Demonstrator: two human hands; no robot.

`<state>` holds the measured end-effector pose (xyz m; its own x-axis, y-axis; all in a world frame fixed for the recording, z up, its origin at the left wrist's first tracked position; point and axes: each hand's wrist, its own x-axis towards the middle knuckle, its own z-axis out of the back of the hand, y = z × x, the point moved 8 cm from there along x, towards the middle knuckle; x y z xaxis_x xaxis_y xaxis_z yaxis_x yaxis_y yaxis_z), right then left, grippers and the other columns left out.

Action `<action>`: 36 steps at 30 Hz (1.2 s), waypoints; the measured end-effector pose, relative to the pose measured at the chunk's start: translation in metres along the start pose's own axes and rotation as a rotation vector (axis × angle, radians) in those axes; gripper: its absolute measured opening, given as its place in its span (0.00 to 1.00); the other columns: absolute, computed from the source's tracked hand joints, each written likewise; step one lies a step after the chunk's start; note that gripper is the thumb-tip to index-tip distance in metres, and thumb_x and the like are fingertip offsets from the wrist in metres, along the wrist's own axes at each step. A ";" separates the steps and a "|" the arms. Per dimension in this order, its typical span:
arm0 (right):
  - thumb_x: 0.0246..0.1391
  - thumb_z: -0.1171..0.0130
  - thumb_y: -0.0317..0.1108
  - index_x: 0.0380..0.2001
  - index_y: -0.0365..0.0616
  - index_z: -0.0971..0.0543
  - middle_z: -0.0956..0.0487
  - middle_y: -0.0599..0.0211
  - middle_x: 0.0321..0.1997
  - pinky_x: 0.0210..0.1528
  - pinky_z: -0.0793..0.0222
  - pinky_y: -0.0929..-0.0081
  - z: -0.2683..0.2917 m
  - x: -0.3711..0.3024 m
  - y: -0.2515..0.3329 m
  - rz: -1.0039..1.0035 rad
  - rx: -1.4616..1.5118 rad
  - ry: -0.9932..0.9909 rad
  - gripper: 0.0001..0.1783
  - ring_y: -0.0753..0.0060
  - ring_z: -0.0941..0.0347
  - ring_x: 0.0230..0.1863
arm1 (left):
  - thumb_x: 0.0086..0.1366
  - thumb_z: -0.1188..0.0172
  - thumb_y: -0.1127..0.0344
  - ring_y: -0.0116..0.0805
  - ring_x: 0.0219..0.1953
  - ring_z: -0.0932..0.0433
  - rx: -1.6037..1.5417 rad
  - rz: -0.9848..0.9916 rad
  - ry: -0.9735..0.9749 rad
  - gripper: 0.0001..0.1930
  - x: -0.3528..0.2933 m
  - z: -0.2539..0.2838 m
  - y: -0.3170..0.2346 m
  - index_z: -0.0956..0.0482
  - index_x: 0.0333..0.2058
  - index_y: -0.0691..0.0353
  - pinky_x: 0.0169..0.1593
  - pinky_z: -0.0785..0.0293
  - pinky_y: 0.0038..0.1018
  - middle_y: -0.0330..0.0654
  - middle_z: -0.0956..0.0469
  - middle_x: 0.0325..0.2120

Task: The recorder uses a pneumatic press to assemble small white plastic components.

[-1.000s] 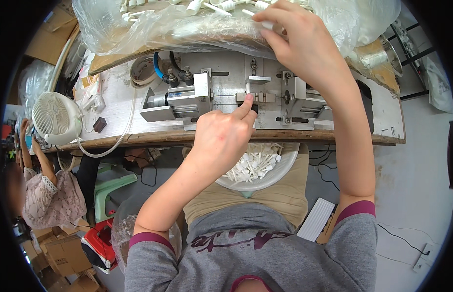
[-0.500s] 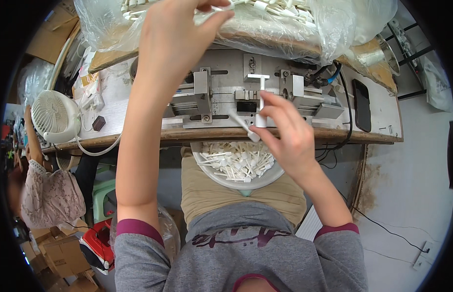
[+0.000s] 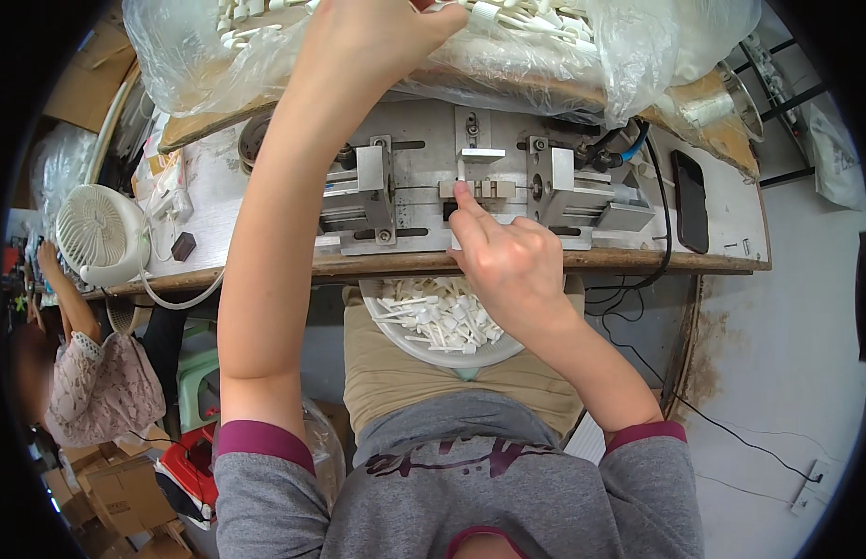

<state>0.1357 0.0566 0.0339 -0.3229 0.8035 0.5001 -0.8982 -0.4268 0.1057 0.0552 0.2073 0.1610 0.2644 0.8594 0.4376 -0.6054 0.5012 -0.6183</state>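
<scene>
My right hand (image 3: 512,265) is at the metal fixture (image 3: 414,210) on the bench. Its index finger stretches along a white plastic stick (image 3: 461,170) at the fixture's centre block. The thumb is by the stick's near, thicker white end, and the other fingers are curled. My left hand (image 3: 382,33) reaches far forward to the clear plastic bag (image 3: 629,56) of loose white sticks (image 3: 535,19). The top edge cuts off most of its fingers, so their hold is hidden. A pale bowl (image 3: 461,361) of similar white pieces (image 3: 438,317) rests at my lap, below the bench edge.
Metal clamp blocks (image 3: 556,186) flank the fixture's centre, with black and blue hoses (image 3: 638,144) at the right. A phone (image 3: 691,200) lies on the bench's right; a white fan (image 3: 98,233) stands left. Another person's arm (image 3: 70,293) shows at far left.
My right hand has moved slightly left and forward, bringing the white stick to the centre block. A second, blurred white stick beside it is gone from there. The left hand has shifted a little forward.
</scene>
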 end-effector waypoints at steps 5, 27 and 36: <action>0.36 0.26 0.31 0.31 0.42 0.23 0.15 0.57 0.49 0.25 0.28 0.74 0.004 0.006 0.008 0.020 -0.052 0.039 0.18 0.64 0.22 0.21 | 0.59 0.31 0.71 0.33 0.37 0.17 -0.053 0.182 0.156 0.10 -0.024 0.017 0.006 0.13 0.40 0.64 0.38 0.22 0.26 0.43 0.15 0.33; 0.46 0.39 0.27 0.35 0.35 0.19 0.19 0.47 0.38 0.49 0.28 0.60 0.072 0.151 -0.141 -0.151 -0.162 0.329 0.11 0.50 0.22 0.45 | 0.52 0.27 0.68 0.33 0.22 0.21 0.358 -0.377 0.171 0.14 -0.177 -0.064 0.002 0.14 0.39 0.61 0.29 0.27 0.25 0.43 0.17 0.51; 0.51 0.38 0.28 0.36 0.37 0.21 0.21 0.68 0.29 0.34 0.29 0.77 0.109 0.133 -0.162 -0.264 0.519 -0.142 0.08 0.75 0.25 0.30 | 0.53 0.27 0.65 0.34 0.19 0.23 0.255 -0.305 0.150 0.13 -0.172 -0.066 0.014 0.13 0.39 0.58 0.27 0.26 0.26 0.37 0.16 0.51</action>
<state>0.2714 0.1871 0.1771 -0.0340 0.8620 0.5058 -0.6678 -0.3962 0.6302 0.0509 0.0728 0.0342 0.5554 0.6904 0.4636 -0.6440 0.7097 -0.2856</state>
